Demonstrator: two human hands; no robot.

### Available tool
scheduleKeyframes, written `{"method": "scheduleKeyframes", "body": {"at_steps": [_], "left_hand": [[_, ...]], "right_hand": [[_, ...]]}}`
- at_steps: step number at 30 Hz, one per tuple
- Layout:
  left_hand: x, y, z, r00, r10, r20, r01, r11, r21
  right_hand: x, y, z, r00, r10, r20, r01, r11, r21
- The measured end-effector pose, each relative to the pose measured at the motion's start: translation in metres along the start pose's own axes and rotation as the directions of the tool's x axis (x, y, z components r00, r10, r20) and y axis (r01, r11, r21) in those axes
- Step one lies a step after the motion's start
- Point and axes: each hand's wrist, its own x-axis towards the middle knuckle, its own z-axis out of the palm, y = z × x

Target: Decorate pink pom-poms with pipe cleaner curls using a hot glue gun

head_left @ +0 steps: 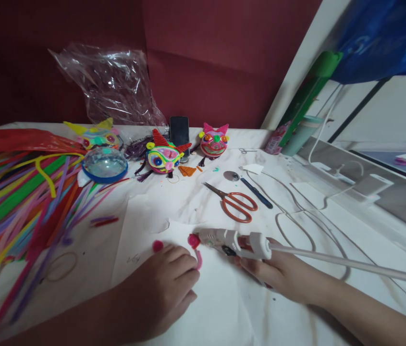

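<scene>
My right hand (278, 269) is wrapped round a white hot glue gun (220, 238), and a long glue stick (350, 266) runs out of its back end. The gun's nozzle meets a small dark pink disc (193, 240). Below that disc curves a pink pipe cleaner (199, 259), its lower end at the closed fingers of my left hand (166, 283). A second pink disc (157, 246) lies on the white paper (134, 235) just beyond my left knuckles. Orange-handled scissors (239, 204) rest past the gun.
Pipe cleaners (15, 202) in many colours cover the left side. Decorated animal heads (163, 158), a clear dome with a blue rim (104, 166) and a black phone (179, 132) stand at the back. A blue tool (256, 193) and cables (292, 226) lie to the right.
</scene>
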Motion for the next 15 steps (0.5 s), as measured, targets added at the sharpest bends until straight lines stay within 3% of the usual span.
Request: {"method": "scheduleKeyframes", "body": {"at_steps": [15], "left_hand": [[-0.0019,-0.0014,0.002,0.999,0.01,-0.037,-0.009,1.0,0.03]], "right_hand": [[-0.0025,0.0022,0.0001,0.999,0.037,0.009,-0.037,0.998,-0.049]]}}
